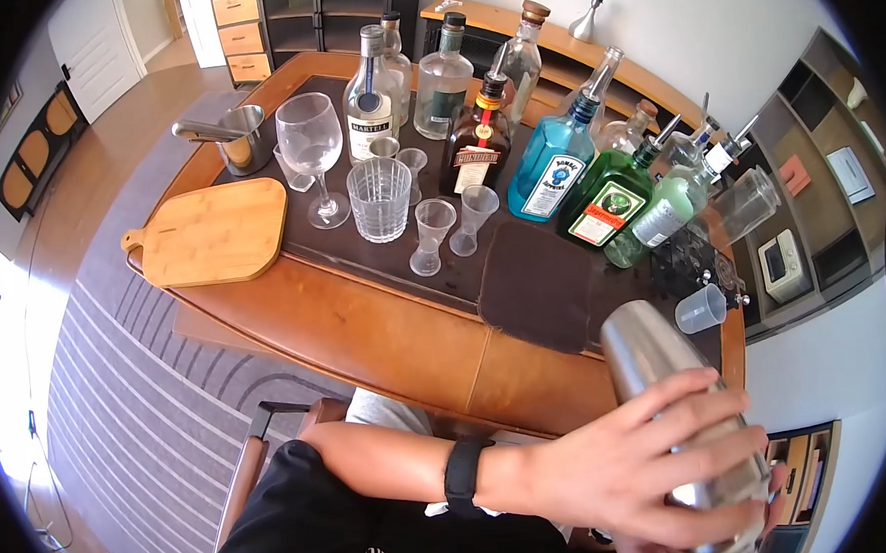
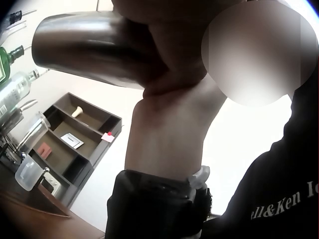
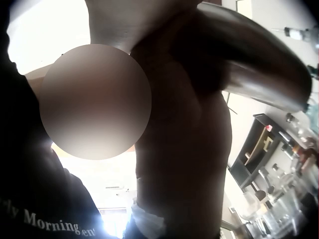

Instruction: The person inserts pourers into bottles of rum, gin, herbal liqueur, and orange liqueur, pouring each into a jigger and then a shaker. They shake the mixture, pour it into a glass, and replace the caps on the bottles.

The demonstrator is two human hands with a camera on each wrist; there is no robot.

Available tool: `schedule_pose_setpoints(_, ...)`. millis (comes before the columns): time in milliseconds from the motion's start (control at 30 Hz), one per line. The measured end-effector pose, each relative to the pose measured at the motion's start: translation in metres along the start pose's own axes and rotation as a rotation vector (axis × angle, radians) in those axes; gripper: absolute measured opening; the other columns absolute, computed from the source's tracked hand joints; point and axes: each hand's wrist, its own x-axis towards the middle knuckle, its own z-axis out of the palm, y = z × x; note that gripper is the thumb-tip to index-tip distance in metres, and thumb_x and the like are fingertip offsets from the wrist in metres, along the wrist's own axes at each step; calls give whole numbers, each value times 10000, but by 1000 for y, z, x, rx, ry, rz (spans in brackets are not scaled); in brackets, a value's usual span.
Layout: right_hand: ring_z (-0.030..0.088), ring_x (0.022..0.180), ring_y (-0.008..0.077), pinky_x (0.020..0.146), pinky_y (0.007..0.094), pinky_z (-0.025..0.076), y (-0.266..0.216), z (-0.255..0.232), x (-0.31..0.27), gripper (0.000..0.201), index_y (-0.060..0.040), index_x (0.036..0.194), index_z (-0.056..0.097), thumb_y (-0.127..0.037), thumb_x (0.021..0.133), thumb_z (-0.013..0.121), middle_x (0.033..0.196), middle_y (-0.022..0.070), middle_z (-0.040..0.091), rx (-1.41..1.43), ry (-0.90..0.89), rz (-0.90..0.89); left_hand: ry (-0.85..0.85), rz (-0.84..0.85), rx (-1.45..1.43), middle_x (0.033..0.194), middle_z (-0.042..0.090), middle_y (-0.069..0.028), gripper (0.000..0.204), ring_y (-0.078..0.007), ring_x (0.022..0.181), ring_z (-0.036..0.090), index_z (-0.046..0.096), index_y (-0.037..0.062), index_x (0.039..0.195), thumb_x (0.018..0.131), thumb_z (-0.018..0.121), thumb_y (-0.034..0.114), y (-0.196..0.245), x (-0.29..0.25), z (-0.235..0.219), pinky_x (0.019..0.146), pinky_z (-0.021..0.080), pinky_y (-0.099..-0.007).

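Note:
A metal cocktail shaker [image 1: 650, 344] is tilted at the lower right of the head view, its narrower end toward the table. My left hand [image 1: 653, 456] grips it from above with spread fingers curled round its side. Beneath, my right hand [image 1: 777, 481] holds the other side and is mostly hidden by the shaker and left hand. The left wrist view shows the shaker [image 2: 84, 45] jutting out left from the left hand [image 2: 174, 45]. Out of the dark right hand [image 3: 184, 69], the shaker [image 3: 269, 64] points right in the right wrist view.
Ahead stands a leather-topped table [image 1: 365, 321] with several bottles, among them a blue one [image 1: 552, 161] and a green one [image 1: 609, 198]. Also there are jiggers [image 1: 431, 237], a cut glass [image 1: 379, 205], a wine glass [image 1: 311, 143], a wooden board [image 1: 215, 233] and a plastic cup [image 1: 700, 308].

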Motion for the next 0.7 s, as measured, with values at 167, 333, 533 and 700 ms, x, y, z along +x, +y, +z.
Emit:
schedule_pose_setpoints(167,556,1236,343,1044,480,457,27,69,34,829,-51,1549,338,-545,913,532,1389,234,521,-275,217,-310,18,-413,-66,1353,567,-156,619,-405,1267,544,573,132,1375,782,748,117,-20,0,4,1001,459,-522)
schedule_pose_setpoints(333,564,1224,350,1030,472,473,46,84,41,808,-15,1535,340,-445,903,601,1381,246,528,-284,279,-635,62,-10,20,1340,568,-164,510,-400,1236,567,592,116,1337,840,699,83,-6,1,-4,1058,440,-531)
schedule_pose_setpoints(533,602,1108,382,912,496,515,38,86,47,846,14,1557,244,-439,904,533,1254,316,568,-409,315,-371,0,-485,15,1332,561,-176,727,-412,1202,569,530,29,1382,717,803,140,-25,-1,2,946,456,-491)
schedule_pose_setpoints(700,584,1211,380,1028,588,471,-14,83,-3,830,-61,1560,321,-643,968,317,1423,246,510,-313,51,-306,41,-36,-17,1364,549,-175,434,-405,1243,560,663,156,1266,834,704,166,-10,-2,-2,1066,429,-575)
